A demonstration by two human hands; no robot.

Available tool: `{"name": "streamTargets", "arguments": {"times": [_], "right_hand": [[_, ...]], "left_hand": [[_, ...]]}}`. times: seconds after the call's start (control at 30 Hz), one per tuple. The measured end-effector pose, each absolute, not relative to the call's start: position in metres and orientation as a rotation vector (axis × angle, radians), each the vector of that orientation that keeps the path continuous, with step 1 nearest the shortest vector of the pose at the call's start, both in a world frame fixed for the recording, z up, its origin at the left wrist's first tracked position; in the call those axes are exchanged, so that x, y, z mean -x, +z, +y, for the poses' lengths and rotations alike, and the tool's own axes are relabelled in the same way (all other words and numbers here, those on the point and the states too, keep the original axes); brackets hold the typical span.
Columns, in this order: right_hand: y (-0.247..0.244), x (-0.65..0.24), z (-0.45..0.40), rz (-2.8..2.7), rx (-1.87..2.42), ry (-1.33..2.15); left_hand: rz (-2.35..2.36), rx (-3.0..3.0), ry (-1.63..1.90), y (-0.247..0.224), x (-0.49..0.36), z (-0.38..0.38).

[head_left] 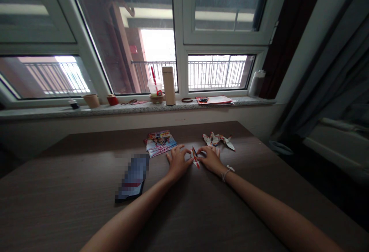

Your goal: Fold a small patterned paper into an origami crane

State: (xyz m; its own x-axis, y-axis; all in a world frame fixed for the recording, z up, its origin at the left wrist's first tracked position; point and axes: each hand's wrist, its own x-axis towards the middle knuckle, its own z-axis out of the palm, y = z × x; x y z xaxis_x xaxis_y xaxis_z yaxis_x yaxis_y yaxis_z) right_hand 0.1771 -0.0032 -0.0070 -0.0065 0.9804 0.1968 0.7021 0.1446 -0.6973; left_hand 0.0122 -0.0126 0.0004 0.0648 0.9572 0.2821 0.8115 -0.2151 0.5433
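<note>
Surface (72,202) below windowsill (129,108), left hand (178,163) and right hand (211,160) close together.
Dark phone (134,179) at left; fanned booklets (161,142) just beyond left hand; folded figures (215,140) past right hand; smallest, between both hands, folded paper piece (195,159), pinched from either side.

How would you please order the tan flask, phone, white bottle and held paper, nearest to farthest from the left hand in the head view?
1. Held paper, touching left hand.
2. Phone, to its left.
3. Tan flask, on windowsill.
4. White bottle, windowsill's right end.
</note>
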Motion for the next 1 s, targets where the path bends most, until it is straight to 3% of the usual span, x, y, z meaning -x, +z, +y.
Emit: {"name": "streamTargets", "arguments": {"times": [0.63,1.0], "right_hand": [[-0.009,-0.18,-0.002,-1.771,1.586,0.516],[-0.001,-0.192,-0.001,-1.969,1.48,0.507]], "left_hand": [[1.748,-2.143,0.893,0.001,-0.008,-0.014],[1.726,-2.371,0.727,0.005,0.0,-0.015]]}}
